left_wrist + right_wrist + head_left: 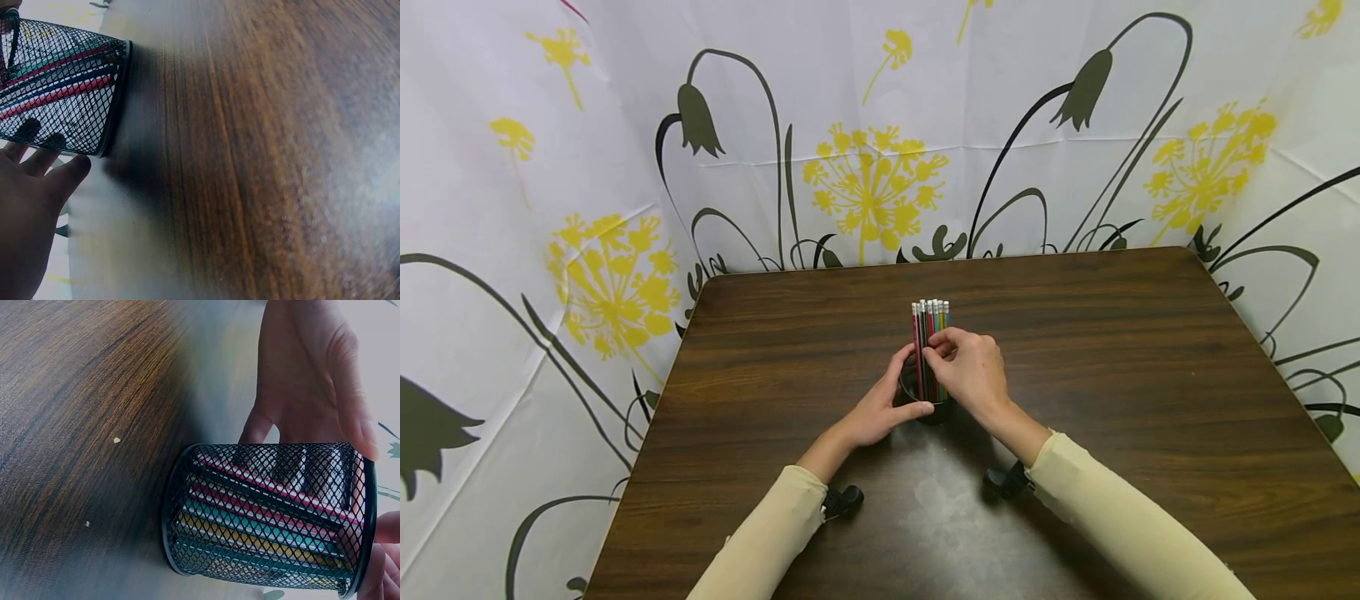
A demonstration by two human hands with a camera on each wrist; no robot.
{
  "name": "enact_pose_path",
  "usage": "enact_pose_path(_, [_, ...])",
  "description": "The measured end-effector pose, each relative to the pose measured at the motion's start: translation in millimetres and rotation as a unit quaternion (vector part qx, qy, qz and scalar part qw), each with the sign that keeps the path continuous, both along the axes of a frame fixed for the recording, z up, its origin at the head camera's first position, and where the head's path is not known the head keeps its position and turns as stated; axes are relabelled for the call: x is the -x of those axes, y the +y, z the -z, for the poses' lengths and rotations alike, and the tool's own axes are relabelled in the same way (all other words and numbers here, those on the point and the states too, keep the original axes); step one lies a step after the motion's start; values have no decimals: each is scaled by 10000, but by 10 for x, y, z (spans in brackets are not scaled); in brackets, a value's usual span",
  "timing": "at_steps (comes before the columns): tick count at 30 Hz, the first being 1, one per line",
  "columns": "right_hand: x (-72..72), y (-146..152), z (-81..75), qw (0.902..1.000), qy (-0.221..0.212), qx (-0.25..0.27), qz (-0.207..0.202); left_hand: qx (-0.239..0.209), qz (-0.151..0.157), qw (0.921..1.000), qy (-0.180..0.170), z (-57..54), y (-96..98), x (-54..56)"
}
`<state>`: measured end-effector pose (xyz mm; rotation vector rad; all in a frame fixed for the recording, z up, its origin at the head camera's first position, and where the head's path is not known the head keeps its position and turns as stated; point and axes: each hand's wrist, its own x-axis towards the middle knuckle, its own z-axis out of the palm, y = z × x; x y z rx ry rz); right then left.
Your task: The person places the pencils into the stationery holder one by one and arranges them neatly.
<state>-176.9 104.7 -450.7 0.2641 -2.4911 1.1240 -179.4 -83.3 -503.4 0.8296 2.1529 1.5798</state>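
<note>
A black wire-mesh pencil cup (269, 515) stands upright on the table with several pencils (917, 333) in it, white eraser ends up. Their coloured barrels, pink, black, teal and yellow among them, show through the mesh in both wrist views. My left hand (874, 412) holds the cup from the left, its thumb at the front of the rim and its fingers round the far side. Over the rim, my right hand (976, 372) pinches at the pencils with thumb and forefinger. How many it grips I cannot tell.
The brown wood-grain table (790, 333) reaches back to a white curtain (820, 75) printed with yellow and dark green flowers. Two small pale flecks (117, 440) lie on the tabletop beside the cup. Black wrist straps show at both sleeves.
</note>
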Motion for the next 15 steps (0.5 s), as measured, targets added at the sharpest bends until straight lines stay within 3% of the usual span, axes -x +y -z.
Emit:
enact_pose_path(8, [3,7,12,10000,38,-3,-48,14,-33,10000,-6,-10,8,-5])
enact_pose_path(15, [21,34,20,9990,-44,340,-283,-140,21,9999,-71,-120,18,-38])
